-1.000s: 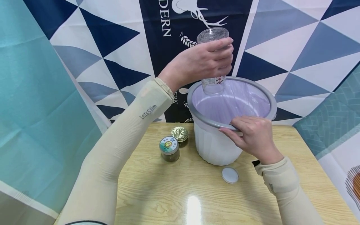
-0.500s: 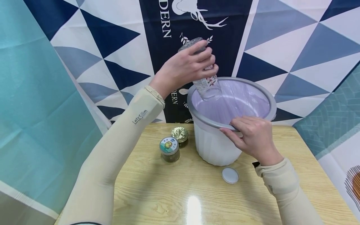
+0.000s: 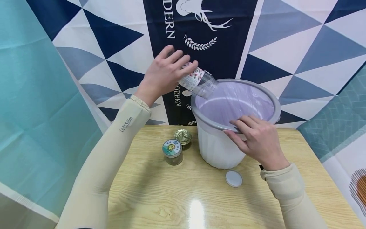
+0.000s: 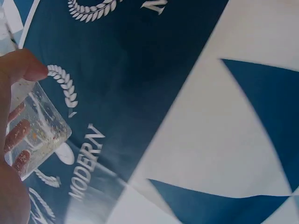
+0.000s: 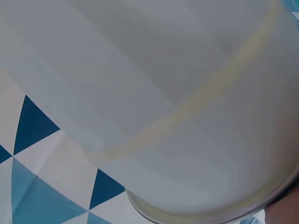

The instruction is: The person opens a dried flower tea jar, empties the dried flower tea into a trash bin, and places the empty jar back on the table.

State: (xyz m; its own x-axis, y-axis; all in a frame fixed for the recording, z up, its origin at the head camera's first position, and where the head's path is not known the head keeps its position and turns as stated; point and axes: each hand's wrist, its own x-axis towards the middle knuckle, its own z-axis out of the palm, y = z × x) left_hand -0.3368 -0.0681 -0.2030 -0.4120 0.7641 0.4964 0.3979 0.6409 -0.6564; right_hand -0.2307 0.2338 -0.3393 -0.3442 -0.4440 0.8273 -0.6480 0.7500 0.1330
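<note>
My left hand (image 3: pixel 168 71) grips a clear jar (image 3: pixel 207 86) with a floral label. The jar is tilted, its mouth end over the left rim of a white bin (image 3: pixel 220 149). Small pale crumbs cling inside the jar's base (image 4: pixel 49 135) in the left wrist view, with fingers showing through the wall. My right hand (image 3: pixel 257 138) holds the bin's grey rim (image 3: pixel 211 122) at the near right, thumb outside and fingers over the edge. A purplish liner (image 3: pixel 237 101) covers the bin's inside. The right wrist view is mostly filled by the bin's wall (image 5: pixel 140 84).
Left of the bin stand a jar with a green and white lid (image 3: pixel 172 151) and a gold-lidded jar (image 3: pixel 183 136). A round white lid (image 3: pixel 233 178) lies in front of the bin on the wooden table (image 3: pixel 168 197). A patterned curtain (image 3: pixel 286 41) hangs close behind.
My left hand has moved left and tilted the jar from nearly upright-down to a slant, its base swinging left. The right hand stays at the rim, its fingers slightly raised.
</note>
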